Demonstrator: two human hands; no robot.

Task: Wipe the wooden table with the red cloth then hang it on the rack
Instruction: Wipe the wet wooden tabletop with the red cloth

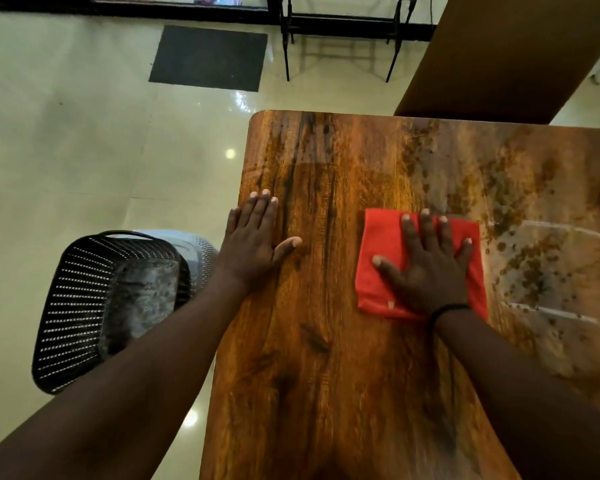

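Wiping looks to be in progress, not finished. The folded red cloth (388, 268) lies flat on the wooden table (326, 341), about midway between its left and right edges, and the right hand (426, 265) presses down on it with fingers spread straight — no gripping, just a flat palm. The left hand (253, 244) rests open at the table's left edge, bracing. Toward the right edge there are speckled smears and wet-looking streaks, so I'd guess that side needs more passes. The black metal rack (343, 22) stands on the floor beyond the far edge — hanging the cloth hasn't happened yet.
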